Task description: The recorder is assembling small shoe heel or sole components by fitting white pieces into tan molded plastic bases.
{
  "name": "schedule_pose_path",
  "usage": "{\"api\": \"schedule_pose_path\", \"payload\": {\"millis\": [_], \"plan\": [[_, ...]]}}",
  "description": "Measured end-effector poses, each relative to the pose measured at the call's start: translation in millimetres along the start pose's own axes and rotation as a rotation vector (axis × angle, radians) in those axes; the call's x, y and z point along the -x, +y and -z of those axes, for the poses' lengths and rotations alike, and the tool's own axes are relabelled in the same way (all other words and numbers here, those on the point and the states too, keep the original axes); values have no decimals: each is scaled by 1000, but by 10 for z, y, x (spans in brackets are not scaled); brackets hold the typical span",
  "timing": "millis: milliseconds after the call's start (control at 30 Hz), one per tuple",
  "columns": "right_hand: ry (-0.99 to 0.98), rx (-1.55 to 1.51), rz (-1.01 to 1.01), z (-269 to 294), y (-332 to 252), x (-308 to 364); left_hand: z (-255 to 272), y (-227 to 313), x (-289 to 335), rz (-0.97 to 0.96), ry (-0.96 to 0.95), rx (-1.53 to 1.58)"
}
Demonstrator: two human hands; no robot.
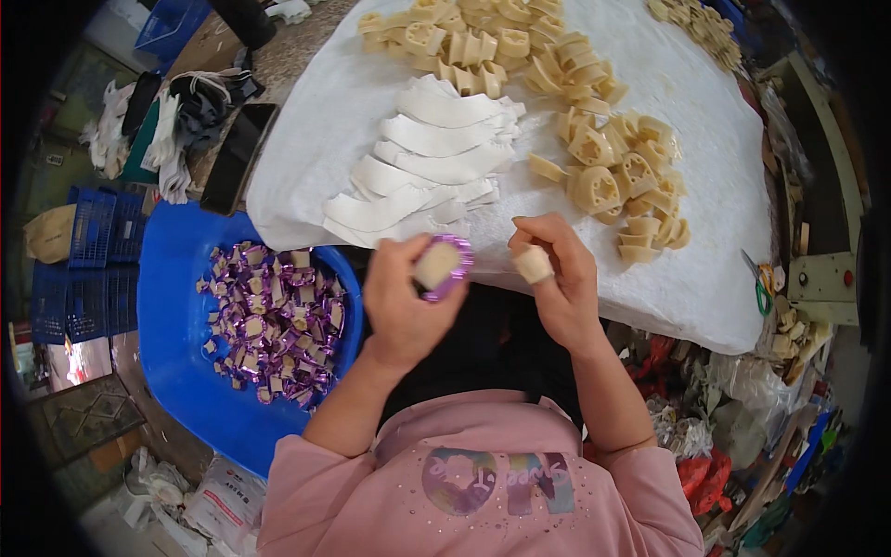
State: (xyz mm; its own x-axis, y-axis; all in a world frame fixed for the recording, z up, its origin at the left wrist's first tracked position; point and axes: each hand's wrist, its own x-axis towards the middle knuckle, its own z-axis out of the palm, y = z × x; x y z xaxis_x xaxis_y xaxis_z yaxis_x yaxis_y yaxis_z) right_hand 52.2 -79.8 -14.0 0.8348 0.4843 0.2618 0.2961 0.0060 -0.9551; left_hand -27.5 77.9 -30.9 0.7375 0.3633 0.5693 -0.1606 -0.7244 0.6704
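My left hand point(408, 302) is closed around a beige shoe heel point(436, 266) with a shiny purple metallic wrap along its edge. It is held up in front of the table's near edge. My right hand point(561, 283) is apart from it on the right, fingers curved and thumb separate. A cream covering point(533, 265) sits at that thumb's tip; it looks like a wrap, though blur hides detail. Ahead, overlapping white curved strips point(441, 153) lie on the white cloth. Bare beige heels point(594, 176) are piled beyond and to the right.
A blue basin point(172, 343) on my left holds several purple-wrapped heels point(278, 320). A dark phone point(238, 158) lies left of the white-covered table point(715, 186). Green-handled scissors point(763, 290) are at its right edge. Blue crates point(93, 227) stand far left; plastic bags point(742, 390) clutter the lower right.
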Motion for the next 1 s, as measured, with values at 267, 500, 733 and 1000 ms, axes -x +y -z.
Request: {"api": "schedule_pose_path", "payload": {"millis": [267,500,733,1000], "plan": [[-187,636,381,-309,30,-432,1166,-962,451,378,277,-627],[-278,921,651,-572,5,-733,908,-611,214,152,149,-386],[-477,1028,673,-698,-41,-813,240,-351,59,-240,-68,-112],[-450,703,428,-626,116,-790,94,-354,-26,-288,-31,-259]]}}
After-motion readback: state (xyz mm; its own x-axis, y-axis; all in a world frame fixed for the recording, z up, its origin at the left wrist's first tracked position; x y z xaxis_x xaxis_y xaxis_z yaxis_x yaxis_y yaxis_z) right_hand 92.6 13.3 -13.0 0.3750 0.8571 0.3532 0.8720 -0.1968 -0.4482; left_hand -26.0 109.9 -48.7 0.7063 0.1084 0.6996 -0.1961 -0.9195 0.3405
